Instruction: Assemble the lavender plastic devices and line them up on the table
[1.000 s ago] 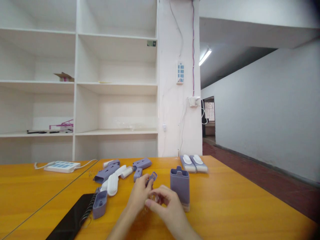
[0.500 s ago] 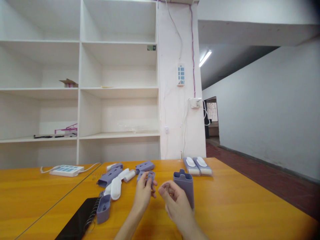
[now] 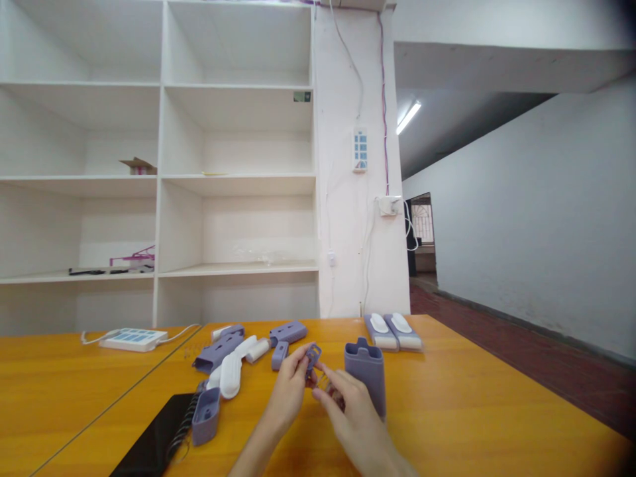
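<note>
Left hand [image 3: 291, 392]: pinches a purple clip [image 3: 313, 356] above the table [image 3: 472, 411].
Right hand [image 3: 350, 405]: fingers closed on a small piece [image 3: 324, 382], too small to identify.
Change: the hands were apart; now they meet and the piece is at the clip.
Case [image 3: 366, 374]: upright, just beside the right hand.

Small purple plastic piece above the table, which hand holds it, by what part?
The left hand pinches the small purple plastic piece by its lower end; what the right hand holds cannot be told.
</note>
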Demonstrator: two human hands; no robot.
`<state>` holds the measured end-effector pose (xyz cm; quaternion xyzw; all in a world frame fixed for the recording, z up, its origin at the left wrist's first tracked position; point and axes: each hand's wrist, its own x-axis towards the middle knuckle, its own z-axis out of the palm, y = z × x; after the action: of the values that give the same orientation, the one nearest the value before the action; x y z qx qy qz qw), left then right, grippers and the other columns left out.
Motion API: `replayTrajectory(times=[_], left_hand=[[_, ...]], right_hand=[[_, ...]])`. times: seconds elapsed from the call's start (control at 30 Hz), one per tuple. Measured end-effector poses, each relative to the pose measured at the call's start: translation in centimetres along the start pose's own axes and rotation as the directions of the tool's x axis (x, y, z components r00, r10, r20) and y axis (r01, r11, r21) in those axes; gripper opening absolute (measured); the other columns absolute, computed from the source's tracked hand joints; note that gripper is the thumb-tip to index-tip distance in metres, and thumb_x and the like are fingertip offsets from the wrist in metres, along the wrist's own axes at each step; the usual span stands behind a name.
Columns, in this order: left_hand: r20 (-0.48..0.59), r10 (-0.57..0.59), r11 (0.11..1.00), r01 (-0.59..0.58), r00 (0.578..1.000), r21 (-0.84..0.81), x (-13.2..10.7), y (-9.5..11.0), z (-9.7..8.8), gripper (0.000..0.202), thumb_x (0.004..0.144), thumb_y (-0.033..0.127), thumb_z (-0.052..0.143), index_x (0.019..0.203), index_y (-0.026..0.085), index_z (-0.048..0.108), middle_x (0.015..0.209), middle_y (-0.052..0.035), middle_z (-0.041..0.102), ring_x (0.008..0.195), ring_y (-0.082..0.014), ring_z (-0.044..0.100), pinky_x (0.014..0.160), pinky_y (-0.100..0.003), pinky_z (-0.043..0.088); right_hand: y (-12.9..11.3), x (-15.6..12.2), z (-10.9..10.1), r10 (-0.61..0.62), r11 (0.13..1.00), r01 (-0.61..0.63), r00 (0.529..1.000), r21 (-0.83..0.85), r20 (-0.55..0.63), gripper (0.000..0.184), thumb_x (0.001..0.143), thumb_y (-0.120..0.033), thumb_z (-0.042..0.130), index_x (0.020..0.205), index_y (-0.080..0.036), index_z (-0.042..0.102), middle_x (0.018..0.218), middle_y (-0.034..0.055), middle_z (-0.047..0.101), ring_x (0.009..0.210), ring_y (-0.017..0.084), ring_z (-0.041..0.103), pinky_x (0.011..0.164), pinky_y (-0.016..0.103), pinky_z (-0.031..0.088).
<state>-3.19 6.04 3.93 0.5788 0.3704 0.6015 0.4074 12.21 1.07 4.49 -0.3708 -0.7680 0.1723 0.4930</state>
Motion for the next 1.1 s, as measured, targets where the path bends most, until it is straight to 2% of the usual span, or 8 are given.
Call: replayTrajectory(times=[0.1, 0.17, 0.27, 0.4, 0.5, 0.77, 0.97, 1.1], left_hand=[[0.011, 0.075, 0.991, -0.076, 0.997, 0.114, 0.0, -0.1, 0.0, 0.044, 0.081, 0.045, 0.063, 0.113, 0.014, 0.069, 0.111, -0.0125, 0.070, 0.101, -0.0261, 0.063, 0.092, -0.039, 0.050], [0.081, 0.117, 0.980, -0.129, 0.990, 0.152, -0.2, 0.6, 0.2, 0.037, 0.085, 0.041, 0.061, 0.109, 0.015, 0.072, 0.112, -0.0112, 0.071, 0.107, -0.0271, 0.062, 0.097, -0.040, 0.048], [0.180, 0.147, 0.969, -0.178, 0.973, 0.169, -0.6, 2.2, 0.6, 0.032, 0.088, 0.039, 0.059, 0.103, 0.015, 0.074, 0.097, -0.0091, 0.075, 0.096, -0.0256, 0.066, 0.087, -0.036, 0.053], [0.163, 0.067, 0.985, -0.092, 0.984, 0.147, -1.1, 3.6, 0.8, 0.042, 0.085, 0.047, 0.062, 0.107, 0.013, 0.073, 0.086, -0.0093, 0.074, 0.077, -0.0238, 0.069, 0.057, -0.028, 0.056], [0.148, 0.050, 0.989, -0.070, 0.988, 0.131, -1.3, 4.3, 0.9, 0.045, 0.085, 0.048, 0.064, 0.109, 0.012, 0.073, 0.082, -0.0095, 0.074, 0.070, -0.0225, 0.068, 0.049, -0.025, 0.054], [0.214, 0.093, 0.978, -0.129, 0.972, 0.164, -1.8, 6.5, 1.0, 0.038, 0.086, 0.043, 0.063, 0.105, 0.013, 0.076, 0.084, -0.0086, 0.076, 0.070, -0.0203, 0.067, 0.056, -0.026, 0.055], [0.194, 0.076, 0.964, -0.121, 0.978, 0.235, -1.8, 5.1, 0.4, 0.039, 0.088, 0.041, 0.060, 0.109, 0.011, 0.074, 0.090, -0.0108, 0.076, 0.065, -0.0186, 0.066, 0.062, -0.030, 0.056], [0.154, 0.088, 0.974, -0.117, 0.984, 0.194, -1.7, 4.4, 0.1, 0.038, 0.084, 0.039, 0.063, 0.110, 0.014, 0.073, 0.108, -0.0132, 0.074, 0.085, -0.0241, 0.071, 0.080, -0.036, 0.058]], right_hand=[[0.3, 0.0, -0.1, -0.010, 1.000, 0.010, 1.000, 0.008, -0.002, 0.031, 0.092, -0.024, 0.058, 0.122, -0.021, 0.066, 0.087, 0.0033, 0.067, 0.080, 0.020, 0.062, 0.073, 0.027, 0.050], [0.3, 0.0, -0.2, -0.029, 0.999, 0.030, 0.999, 0.032, -0.018, 0.032, 0.093, -0.024, 0.057, 0.124, -0.022, 0.064, 0.094, 0.0047, 0.070, 0.087, 0.021, 0.064, 0.079, 0.029, 0.050], [0.1, -0.1, -0.1, 0.000, 0.996, 0.006, 0.998, 0.092, -0.064, 0.028, 0.092, -0.027, 0.058, 0.119, -0.022, 0.062, 0.096, 0.0049, 0.072, 0.089, 0.022, 0.067, 0.078, 0.028, 0.052], [-0.3, 0.0, -0.1, 0.056, 0.985, -0.045, 0.996, 0.165, -0.063, 0.015, 0.090, -0.030, 0.063, 0.102, -0.023, 0.058, 0.081, 0.0001, 0.071, 0.071, 0.018, 0.068, 0.061, 0.023, 0.050], [-0.4, 0.1, -0.2, 0.023, 0.995, -0.015, 0.996, 0.094, -0.083, 0.010, 0.090, -0.031, 0.063, 0.096, -0.023, 0.061, 0.081, -0.0001, 0.070, 0.068, 0.016, 0.065, 0.058, 0.022, 0.047], [-0.1, 0.3, -0.3, -0.046, 0.999, 0.043, 0.985, -0.021, -0.167, 0.012, 0.091, -0.032, 0.061, 0.096, -0.022, 0.063, 0.072, -0.0018, 0.063, 0.057, 0.013, 0.058, 0.052, 0.021, 0.043], [0.0, 0.4, -0.3, -0.039, 0.999, 0.038, 0.983, -0.011, -0.181, 0.022, 0.091, -0.042, 0.062, 0.087, -0.020, 0.065, 0.068, -0.0009, 0.063, 0.056, 0.013, 0.059, 0.051, 0.022, 0.044], [0.1, 0.5, -0.6, -0.058, 0.998, 0.058, 0.977, -0.005, -0.206, 0.028, 0.091, -0.045, 0.061, 0.085, -0.019, 0.069, 0.069, 0.0001, 0.064, 0.057, 0.013, 0.058, 0.052, 0.022, 0.045]])
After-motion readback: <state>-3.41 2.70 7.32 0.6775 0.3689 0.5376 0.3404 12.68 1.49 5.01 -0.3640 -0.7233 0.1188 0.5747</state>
